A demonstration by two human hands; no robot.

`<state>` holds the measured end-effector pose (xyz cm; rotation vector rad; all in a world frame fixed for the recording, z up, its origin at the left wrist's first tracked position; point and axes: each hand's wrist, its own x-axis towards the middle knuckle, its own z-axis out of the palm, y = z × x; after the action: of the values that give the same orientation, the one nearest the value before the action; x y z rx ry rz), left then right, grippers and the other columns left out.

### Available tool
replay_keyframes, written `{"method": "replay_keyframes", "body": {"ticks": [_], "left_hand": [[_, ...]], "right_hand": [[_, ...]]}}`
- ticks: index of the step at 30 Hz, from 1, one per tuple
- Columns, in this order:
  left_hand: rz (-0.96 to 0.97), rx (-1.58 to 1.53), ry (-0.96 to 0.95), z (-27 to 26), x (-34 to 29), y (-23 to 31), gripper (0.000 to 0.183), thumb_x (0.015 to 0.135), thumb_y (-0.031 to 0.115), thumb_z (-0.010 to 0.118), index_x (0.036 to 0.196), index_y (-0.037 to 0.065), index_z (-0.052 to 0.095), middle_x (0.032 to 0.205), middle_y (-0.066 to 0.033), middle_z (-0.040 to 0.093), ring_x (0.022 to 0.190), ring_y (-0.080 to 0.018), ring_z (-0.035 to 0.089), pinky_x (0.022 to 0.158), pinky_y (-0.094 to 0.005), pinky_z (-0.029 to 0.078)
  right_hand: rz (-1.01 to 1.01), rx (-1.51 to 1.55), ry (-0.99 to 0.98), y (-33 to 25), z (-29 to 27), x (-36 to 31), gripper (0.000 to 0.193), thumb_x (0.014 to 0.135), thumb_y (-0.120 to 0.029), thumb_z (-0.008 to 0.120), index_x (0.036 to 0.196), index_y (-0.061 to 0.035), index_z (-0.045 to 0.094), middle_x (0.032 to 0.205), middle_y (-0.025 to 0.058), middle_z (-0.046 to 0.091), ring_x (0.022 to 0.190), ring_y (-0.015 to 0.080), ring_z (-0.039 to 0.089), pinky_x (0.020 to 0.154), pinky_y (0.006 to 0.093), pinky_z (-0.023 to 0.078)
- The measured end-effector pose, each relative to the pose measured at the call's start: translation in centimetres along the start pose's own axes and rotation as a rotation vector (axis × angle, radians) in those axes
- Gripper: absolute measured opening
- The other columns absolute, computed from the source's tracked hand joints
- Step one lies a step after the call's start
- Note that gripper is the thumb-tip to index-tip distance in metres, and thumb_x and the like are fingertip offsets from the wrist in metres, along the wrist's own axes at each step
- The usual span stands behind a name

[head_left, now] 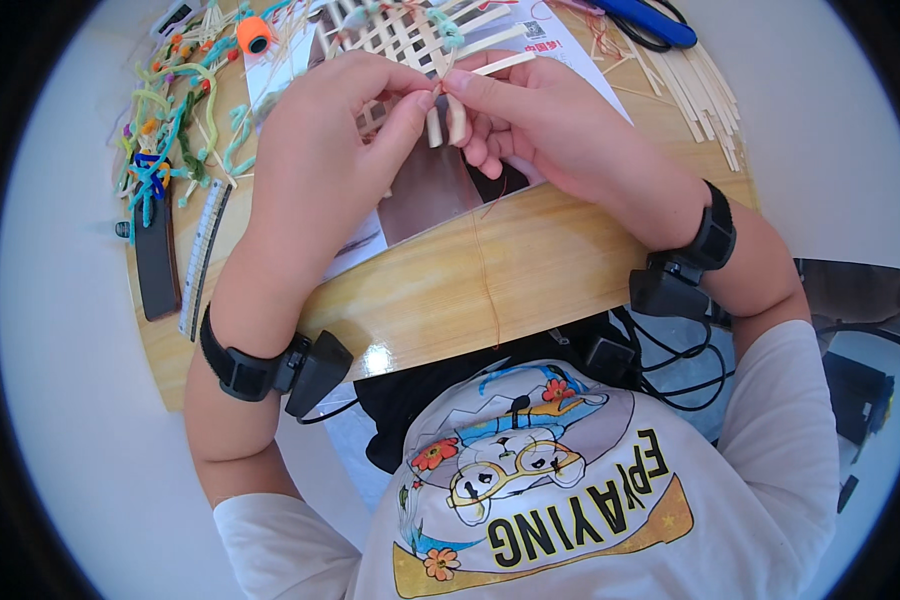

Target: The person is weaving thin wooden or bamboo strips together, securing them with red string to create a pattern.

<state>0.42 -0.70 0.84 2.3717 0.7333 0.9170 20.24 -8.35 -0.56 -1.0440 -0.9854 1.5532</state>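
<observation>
A lattice woven from pale flat wooden strips (402, 42) lies at the top of the view, partly covered by my hands. My left hand (345, 115) pinches thumb to forefinger at its near edge. Facing it, my right hand (525, 105) pinches the same spot, its other fingers curled underneath. Two short strip ends (457, 122) stick out toward me beneath the fingertips. From there a thin orange-red thread (478, 255) runs down over the table to its near edge. A light green fuzzy piece (450, 30) sits on the lattice.
Under the work lies a printed sheet (425, 205) on the wooden table (540, 255). At the left are tangled coloured fuzzy stems (185, 95), an orange spool (255, 36), a ruler (205, 255) and a dark case (155, 260). Loose strips (695, 90) and a blue-handled tool (660, 22) lie far right.
</observation>
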Motion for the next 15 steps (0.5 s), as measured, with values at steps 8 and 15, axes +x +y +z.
{"method": "replay_keyframes", "body": {"ticks": [8, 15], "left_hand": [[0.361, 0.359, 0.021, 0.4, -0.1, 0.9, 0.043, 0.077, 0.015, 0.079, 0.119, 0.01, 0.069, 0.112, -0.0067, 0.069, 0.106, -0.0247, 0.064, 0.096, -0.0401, 0.045], [0.453, 0.434, 0.203, -0.2, 0.2, 0.7, 0.035, 0.077, 0.009, 0.079, 0.111, 0.013, 0.073, 0.102, -0.0021, 0.072, 0.096, -0.0204, 0.067, 0.093, -0.037, 0.045]], "right_hand": [[-0.002, 0.079, 0.108, 0.3, -0.5, -0.3, 0.026, 0.103, -0.027, 0.063, 0.093, -0.0029, 0.066, 0.076, 0.0039, 0.066, 0.062, 0.0092, 0.059, 0.054, 0.0229, 0.048], [-0.161, 0.036, 0.094, -0.2, 1.5, -1.7, 0.021, 0.103, -0.024, 0.062, 0.101, -0.0027, 0.066, 0.078, 0.0016, 0.066, 0.065, 0.0075, 0.06, 0.055, 0.0221, 0.047]]}}
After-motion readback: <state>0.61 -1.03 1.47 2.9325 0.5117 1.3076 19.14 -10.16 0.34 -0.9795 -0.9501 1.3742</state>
